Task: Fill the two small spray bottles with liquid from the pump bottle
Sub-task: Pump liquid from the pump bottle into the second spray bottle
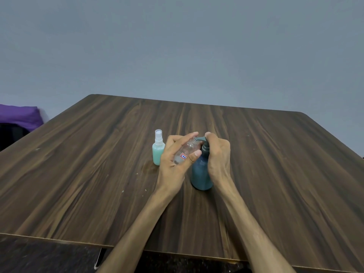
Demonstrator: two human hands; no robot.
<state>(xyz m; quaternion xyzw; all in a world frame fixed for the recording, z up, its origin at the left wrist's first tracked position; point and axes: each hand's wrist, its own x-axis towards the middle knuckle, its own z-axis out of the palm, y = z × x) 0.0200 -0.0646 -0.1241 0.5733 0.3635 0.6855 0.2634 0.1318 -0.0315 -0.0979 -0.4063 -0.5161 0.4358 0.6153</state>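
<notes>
The clear spray bottle point(187, 151) lies tilted in the air, its long axis running from 7 o'clock up to 1 o'clock, open neck aimed at the spout of the blue pump bottle point(201, 172). The left hand point(176, 156) wraps fingers and thumb round it; it looks nearly empty. The right hand point(217, 152) curls over the pump head, fingertips on top. The pump bottle stands upright near the middle of the wooden counter point(78, 174). At 9 o'clock of the hands stands a capped spray bottle point(158, 149) full of mint-green liquid.
</notes>
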